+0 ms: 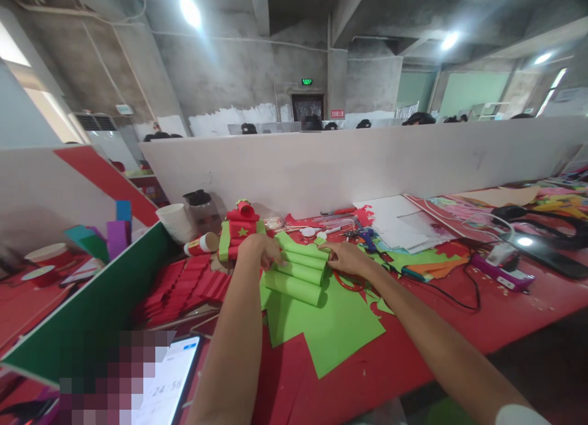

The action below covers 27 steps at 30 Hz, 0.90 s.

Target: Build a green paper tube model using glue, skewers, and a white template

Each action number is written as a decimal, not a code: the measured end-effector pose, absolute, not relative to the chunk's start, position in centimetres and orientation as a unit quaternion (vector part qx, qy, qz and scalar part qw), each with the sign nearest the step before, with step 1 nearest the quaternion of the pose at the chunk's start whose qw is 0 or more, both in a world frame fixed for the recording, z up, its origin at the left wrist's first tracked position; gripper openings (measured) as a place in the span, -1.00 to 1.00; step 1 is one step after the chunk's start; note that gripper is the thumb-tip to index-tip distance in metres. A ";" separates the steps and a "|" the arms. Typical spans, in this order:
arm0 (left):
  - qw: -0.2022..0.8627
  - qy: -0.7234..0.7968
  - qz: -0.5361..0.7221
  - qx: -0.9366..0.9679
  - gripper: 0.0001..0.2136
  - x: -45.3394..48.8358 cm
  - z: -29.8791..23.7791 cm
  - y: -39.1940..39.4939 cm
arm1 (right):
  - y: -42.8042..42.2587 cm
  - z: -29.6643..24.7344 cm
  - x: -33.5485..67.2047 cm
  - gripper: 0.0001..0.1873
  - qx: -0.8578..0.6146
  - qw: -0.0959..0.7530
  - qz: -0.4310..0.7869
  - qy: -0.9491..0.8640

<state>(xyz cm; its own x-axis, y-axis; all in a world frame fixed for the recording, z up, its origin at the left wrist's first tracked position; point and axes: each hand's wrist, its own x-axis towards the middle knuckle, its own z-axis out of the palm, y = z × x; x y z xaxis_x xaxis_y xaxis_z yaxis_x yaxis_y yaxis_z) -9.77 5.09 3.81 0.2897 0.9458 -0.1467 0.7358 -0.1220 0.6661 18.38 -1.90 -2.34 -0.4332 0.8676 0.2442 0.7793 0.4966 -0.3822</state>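
Observation:
A green paper piece (298,273) curled into several side-by-side rolls lies over flat green sheets (340,333). At its left end, my left hand (261,251) has its fingers bent onto the rolled paper. My right hand (346,258) grips the far right end, fingers closed at the edge. Just beyond my left hand stands a red and green paper model (241,229) with a yellow-green star. Red folded paper strips (188,284) lie left of my left forearm. Orange-handled scissors (346,282) are partly hidden below my right hand.
A phone (168,382) lies at the front left beside a green divider board (87,302). Paper cups (175,223) and a dark-lidded jar (202,210) stand behind. White sheets (404,223), a purple power strip (503,273) and a black lamp (546,241) are at right. A partition (344,161) runs along the back.

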 end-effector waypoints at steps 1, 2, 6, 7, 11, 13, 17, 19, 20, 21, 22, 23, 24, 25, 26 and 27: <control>0.347 0.595 0.093 0.719 -0.66 -9.5 4.1 4.9 | -2.0 -2.2 18.4 -0.37 -0.490 0.204 0.107 -0.841; 0.362 0.612 0.026 0.703 -0.62 -9.3 4.3 4.8 | -2.1 -2.1 18.3 -0.37 -0.490 0.200 0.107 -0.841; 0.369 0.618 -0.092 0.688 -0.46 -8.9 4.8 4.6 | -2.3 -1.9 18.3 -0.35 -0.497 0.185 0.100 -0.842; 0.368 0.616 -0.099 0.689 -0.44 -8.9 4.7 4.7 | -2.3 -1.9 18.3 -0.35 -0.497 0.183 0.099 -0.842; 0.363 0.621 -0.069 0.691 -0.43 -9.2 4.1 5.2 | -2.3 -1.9 18.3 -0.35 -0.494 0.179 0.100 -0.845; 0.345 0.618 -0.040 0.705 -0.49 -9.3 3.7 5.6 | -2.3 -1.9 18.4 -0.35 -0.492 0.178 0.099 -0.847; 0.279 0.590 0.012 0.758 -0.59 -9.2 2.8 6.6 | -2.2 -2.0 18.4 -0.41 -0.488 0.185 0.101 -0.847; 0.241 0.575 0.034 0.781 -0.63 -9.0 2.5 7.0 | -2.2 -2.0 18.4 -0.43 -0.485 0.188 0.105 -0.848; 0.225 0.569 0.047 0.790 -0.64 -8.9 2.3 7.2 | -2.2 -2.0 18.4 -0.44 -0.483 0.190 0.107 -0.848; 0.212 0.564 0.060 0.796 -0.65 -8.7 2.1 7.3 | -2.2 -2.0 18.5 -0.44 -0.480 0.191 0.110 -0.849; 0.203 0.561 0.071 0.799 -0.66 -8.5 2.0 7.4 | -2.2 -1.9 18.5 -0.45 -0.476 0.192 0.113 -0.851; 0.194 0.558 0.081 0.803 -0.67 -8.4 1.8 7.5 | -2.2 -1.9 18.5 -0.44 -0.474 0.191 0.116 -0.851; 0.186 0.555 0.088 0.806 -0.68 -8.3 1.7 7.6 | -2.3 -1.8 18.6 -0.44 -0.473 0.189 0.120 -0.852; 0.179 0.554 0.091 0.808 -0.68 -8.2 1.7 7.7 | -2.3 -1.8 18.6 -0.43 -0.471 0.186 0.126 -0.853; 0.173 0.555 0.091 0.809 -0.68 -8.2 1.7 7.7 | -2.3 -1.7 18.7 -0.42 -0.468 0.182 0.133 -0.855; 0.166 0.559 0.088 0.808 -0.67 -8.2 1.8 7.7 | -2.3 -1.6 18.7 -0.40 -0.464 0.177 0.143 -0.856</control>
<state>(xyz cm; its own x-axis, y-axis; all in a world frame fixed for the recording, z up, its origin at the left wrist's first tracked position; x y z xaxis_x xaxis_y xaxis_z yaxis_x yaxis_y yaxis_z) -8.23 7.66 1.80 0.3599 0.9319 -0.0444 0.8738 -0.3200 0.3663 18.74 -2.32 -1.57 -0.5067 0.8452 0.1698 0.7443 0.5283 -0.4086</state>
